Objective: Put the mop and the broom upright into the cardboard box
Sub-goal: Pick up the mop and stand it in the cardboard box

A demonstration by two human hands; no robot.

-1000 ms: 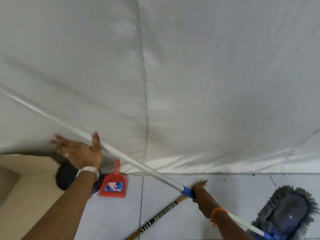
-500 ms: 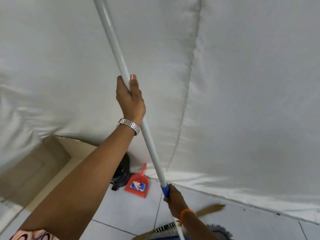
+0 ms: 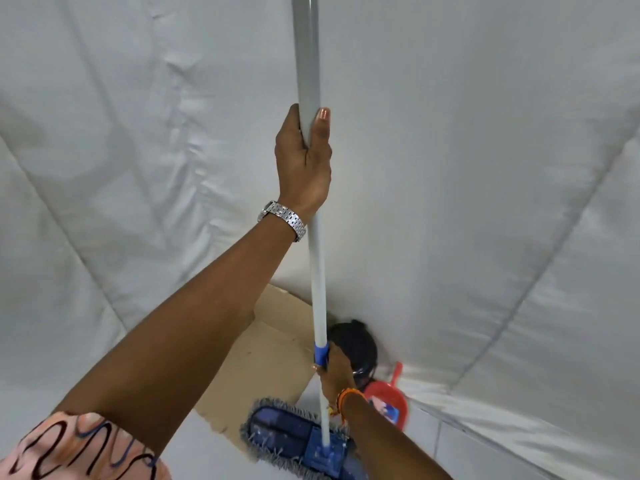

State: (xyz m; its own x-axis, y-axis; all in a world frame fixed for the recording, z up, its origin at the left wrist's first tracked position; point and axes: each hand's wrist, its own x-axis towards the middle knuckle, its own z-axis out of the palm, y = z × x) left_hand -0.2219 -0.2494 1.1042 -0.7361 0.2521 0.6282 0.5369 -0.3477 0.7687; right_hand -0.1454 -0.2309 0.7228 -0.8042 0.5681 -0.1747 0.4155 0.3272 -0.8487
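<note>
1. Mop (image 3: 313, 271): smooth grey-white round pole, standing almost straight up through the middle of the view, with a blue plastic collar low on the shaft. Its flat blue head (image 3: 298, 441), fringed with grey yarn, sits at 6 o'clock, over the near edge of the box.
2. Left hand (image 3: 304, 161): closed around the upper pole, thumb up along the shaft; a steel link watch (image 3: 284, 218) sits on the wrist.
3. Right hand (image 3: 334, 372): clamped on the pole just under the blue collar, with orange thread bands at the wrist.
4. Cardboard box (image 3: 270, 355): plain tan board, open top, on the floor at 6 o'clock, behind the pole.
5. Dustpan (image 3: 388, 398): red plastic, glossy, at 5 o'clock, just beside a round black object (image 3: 356, 344) against the sheet.
6. Backdrop: white creased fabric sheet (image 3: 485, 168) with stitched seams.
7. Change from half a second ago: the pole, then slanted toward 11 o'clock, now stands nearly vertical; the mop head has come into view over the box; the broom is no longer in view.
</note>
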